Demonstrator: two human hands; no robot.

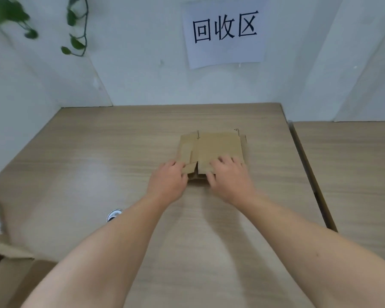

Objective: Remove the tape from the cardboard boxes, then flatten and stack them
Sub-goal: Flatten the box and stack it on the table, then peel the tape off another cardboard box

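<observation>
Pressing down on a flattened cardboard box (218, 147), a person leans both bare forearms across a pale wood-grain table (98, 152). The right hand (230, 177) lies palm-down on the near right part of the cardboard, its fingers (222, 162) nearly straight and spread a little, the thumb resting along the near edge. The left hand (167, 177) meets the near left corner, where a small flap (190, 166) sits at a slant; its fingers are bent, with the tips on that flap, and it cannot be told whether they pinch it or only press it. The two hands are close together, with a cut in the cardboard's near edge between them.

The box lies flat near the middle of the table, slightly right of centre and well short of the far wall. More cardboard shows under it at the near edge and at the far right corner.

A second table (353, 165) of the same wood stands just beside the first on the right. On the white wall behind hangs a paper sign (224, 32) printed with the characters 回收区. A trailing green plant (75, 27) hangs at upper left. A blurred open carton (7, 261) fills the lower left corner, and a small round object (114, 214), too blurred to identify, sits just beside the left forearm.
</observation>
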